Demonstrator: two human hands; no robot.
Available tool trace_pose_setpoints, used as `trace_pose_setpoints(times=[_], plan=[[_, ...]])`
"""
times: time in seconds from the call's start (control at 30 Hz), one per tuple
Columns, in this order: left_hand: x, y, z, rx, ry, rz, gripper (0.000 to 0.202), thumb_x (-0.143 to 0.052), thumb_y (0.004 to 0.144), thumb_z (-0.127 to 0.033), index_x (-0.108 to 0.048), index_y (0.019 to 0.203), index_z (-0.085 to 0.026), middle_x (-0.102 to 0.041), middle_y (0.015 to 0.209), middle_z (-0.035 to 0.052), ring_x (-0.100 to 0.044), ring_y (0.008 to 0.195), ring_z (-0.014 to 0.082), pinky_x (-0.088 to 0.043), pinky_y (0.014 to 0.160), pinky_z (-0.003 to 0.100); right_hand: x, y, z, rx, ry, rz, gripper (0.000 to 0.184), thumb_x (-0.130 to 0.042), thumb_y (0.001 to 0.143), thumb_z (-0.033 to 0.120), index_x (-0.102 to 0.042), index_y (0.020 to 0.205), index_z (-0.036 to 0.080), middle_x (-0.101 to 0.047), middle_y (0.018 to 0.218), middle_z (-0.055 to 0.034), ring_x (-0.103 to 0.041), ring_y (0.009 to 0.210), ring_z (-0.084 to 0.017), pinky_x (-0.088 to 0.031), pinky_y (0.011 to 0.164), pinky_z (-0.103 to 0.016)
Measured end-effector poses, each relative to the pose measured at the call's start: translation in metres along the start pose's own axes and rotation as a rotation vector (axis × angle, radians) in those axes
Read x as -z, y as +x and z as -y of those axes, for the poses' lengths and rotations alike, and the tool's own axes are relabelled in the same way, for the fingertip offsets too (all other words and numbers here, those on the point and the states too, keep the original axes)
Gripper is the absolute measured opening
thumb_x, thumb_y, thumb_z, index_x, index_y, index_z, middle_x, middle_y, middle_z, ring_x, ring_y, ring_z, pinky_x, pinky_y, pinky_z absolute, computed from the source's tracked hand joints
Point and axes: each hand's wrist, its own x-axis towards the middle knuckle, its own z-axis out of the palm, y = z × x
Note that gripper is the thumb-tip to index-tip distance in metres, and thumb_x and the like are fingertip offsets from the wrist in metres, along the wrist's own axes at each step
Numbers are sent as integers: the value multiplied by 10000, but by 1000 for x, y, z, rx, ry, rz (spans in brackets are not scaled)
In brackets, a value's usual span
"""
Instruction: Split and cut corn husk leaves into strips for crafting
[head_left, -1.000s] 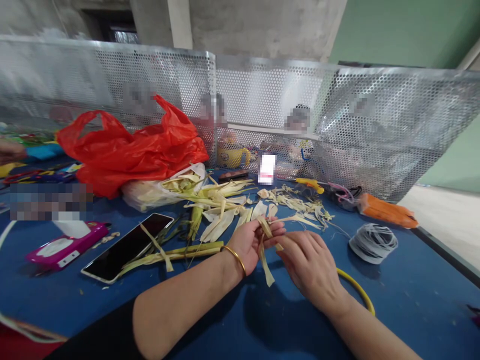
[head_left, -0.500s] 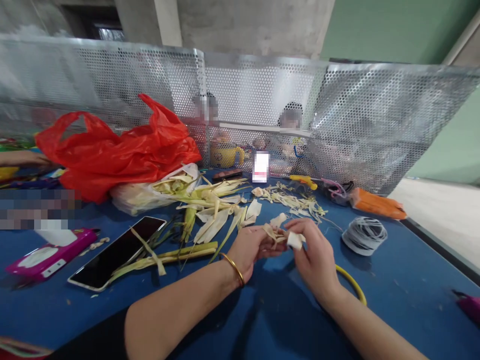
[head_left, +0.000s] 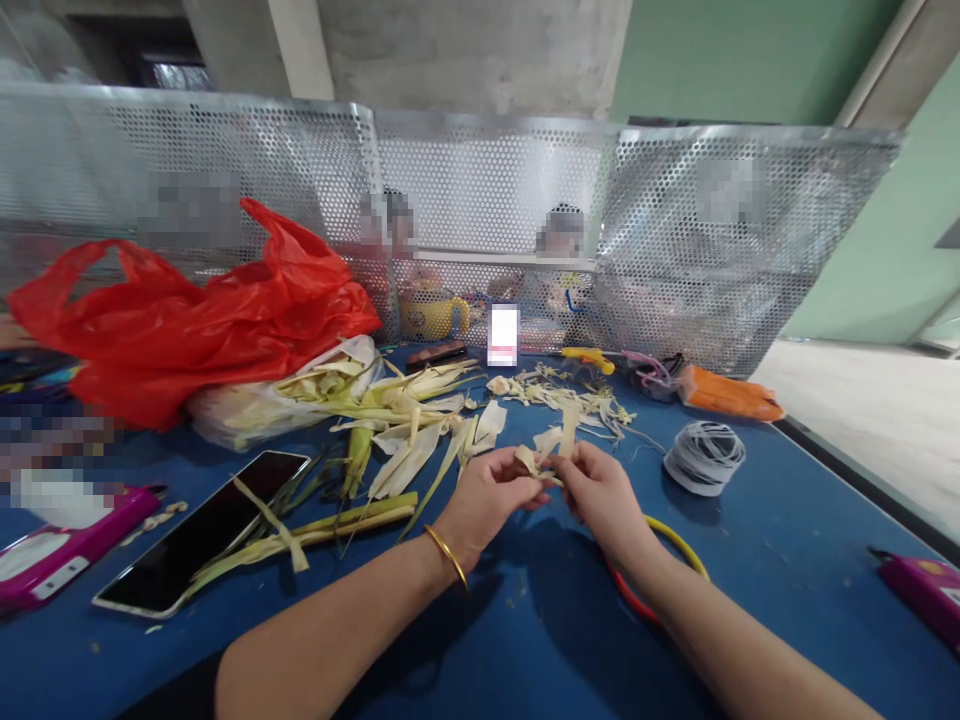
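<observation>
My left hand [head_left: 484, 495] and my right hand [head_left: 600, 490] meet above the blue table [head_left: 787, 560], both pinched on a pale strip of corn husk [head_left: 564, 437] that is folded between the fingertips and sticks up. A gold bangle [head_left: 447, 553] sits on my left wrist. More husks and green stalks [head_left: 390, 420] lie in a heap just behind and to the left of my hands. A pile of torn husk scraps [head_left: 570, 395] lies farther back.
A red plastic bag [head_left: 187, 310] and a clear bag of husks stand at the left. A black phone [head_left: 202, 530] lies left of my arm. A grey cord coil [head_left: 703, 457], orange tool [head_left: 731, 395], yellow-red ring [head_left: 667, 560] and perforated metal screen [head_left: 487, 220] surround the work.
The long husk strip that hung down from my hands is now folded short and held upright between both hands. The view has shifted slightly right.
</observation>
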Motion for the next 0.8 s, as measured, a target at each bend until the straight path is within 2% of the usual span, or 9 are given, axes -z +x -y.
trace_pose_setpoints(times=[0.1, 0.2, 0.3, 0.37, 0.43, 0.53, 0.6, 0.7, 0.8], plan=[[0, 3, 4, 17, 24, -80, 178, -763, 619, -223, -695, 762, -141, -692, 712, 12, -630, 614, 121, -516, 617, 225, -1, -1, 0, -50, 24, 50, 287, -559, 781, 452, -457, 649, 219, -456, 434, 82, -383, 339, -83, -285, 345, -206], [4, 6, 4, 35, 8, -178, 175, -760, 645, -248, -710, 777, -144, -705, 738, 27, -632, 596, 120, -497, 547, 203, 0, -3, 4, -67, -51, 114, 278, -528, 815, 442, -485, 668, 210, -491, 443, 71, -421, 334, -91, -321, 359, -213], [9, 10, -1, 29, -47, -278, 153, -736, 677, -255, -706, 778, -144, -724, 796, 50, -629, 582, 108, -478, 496, 183, 3, -9, 10, 31, -110, 128, 199, -525, 839, 384, -524, 759, 202, -551, 506, 58, -485, 386, -104, -382, 409, -216], [11, 12, -4, 34, -72, -321, 145, -725, 680, -234, -702, 787, -139, -725, 787, 56, -618, 558, 100, -466, 469, 174, 6, -12, 15, 130, -77, 168, 144, -525, 852, 335, -545, 899, 201, -593, 573, 52, -527, 440, -111, -418, 447, -217], [13, 14, -4, 40, -75, -342, 140, -724, 671, -221, -693, 775, -131, -719, 758, 55, -609, 538, 96, -451, 448, 167, 8, -15, 20, 239, -46, 254, 200, -497, 877, 299, -563, 1040, 204, -656, 691, 23, -593, 547, -124, -464, 517, -226], [14, 16, -2, 59, -59, -326, 182, -739, 643, -213, -665, 791, -139, -694, 687, 26, -601, 514, 101, -444, 432, 172, 10, -16, 24, 398, -71, 362, 246, -437, 908, 245, -643, 1038, 213, -715, 932, -29, -663, 825, -150, -512, 742, -270], [14, 15, 0, 68, -47, -296, 198, -753, 625, -218, -641, 772, -148, -662, 633, -1, -594, 507, 104, -454, 439, 180, 12, -15, 26, 454, -93, 383, 243, -459, 888, 208, -671, 1007, 209, -721, 977, -35, -665, 903, -164, -506, 820, -295], [12, 13, 1, 77, -35, -215, 197, -769, 612, -240, -643, 725, -141, -640, 617, -7, -594, 520, 104, -473, 469, 189, 15, -15, 27, 500, -132, 316, 197, -527, 852, 190, -684, 968, 216, -727, 891, -25, -674, 824, -165, -517, 755, -278], [9, 9, -1, 97, -21, -123, 222, -790, 595, -257, -683, 738, -125, -661, 640, 10, -598, 522, 104, -471, 483, 193, 19, -14, 28, 605, -221, 164, 188, -505, 879, 199, -692, 870, 218, -691, 861, -41, -646, 810, -168, -493, 728, -272]])
